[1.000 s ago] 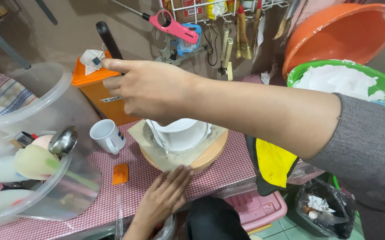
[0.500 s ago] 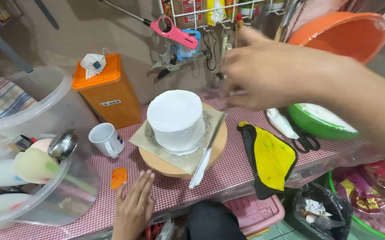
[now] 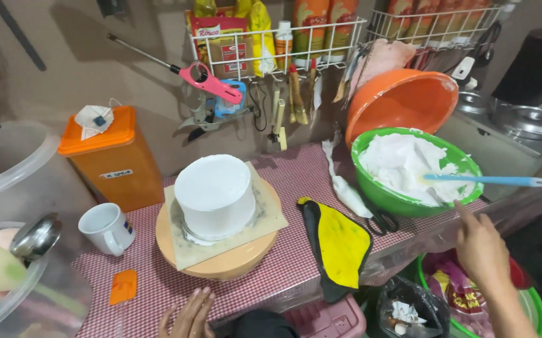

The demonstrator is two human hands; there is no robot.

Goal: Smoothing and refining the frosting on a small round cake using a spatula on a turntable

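The round cake (image 3: 214, 195) stands upright in the middle of the checked counter, on a square board atop a tan turntable (image 3: 221, 263). Its top and side are already covered in smooth white frosting with no bare crumb showing; a thin ragged rim of frosting lies at its foot, so the base edge looks not yet cleaned, and no decoration is on it.

To its right, the green plastic bowl (image 3: 371, 188) holds plenty of soft, peaked white frosting, with a pale blue spatula (image 3: 484, 180) resting across it, handle pointing right. The right hand (image 3: 480, 247) hovers just near that bowl's front rim, forefinger stretched toward it, other fingers loosely curled, gripping nothing. The left hand (image 3: 189, 316) lies at the near counter edge, fingers together and flat, empty.

Between cake and bowl lies a floppy black-and-yellow mat (image 3: 340, 247), and a limp white piping bag (image 3: 346, 188) beside the bowl. Left of the turntable are a glossy white mug (image 3: 105, 226) and a small orange scraper (image 3: 122, 286); behind stands an orange lidded tub (image 3: 111, 159).
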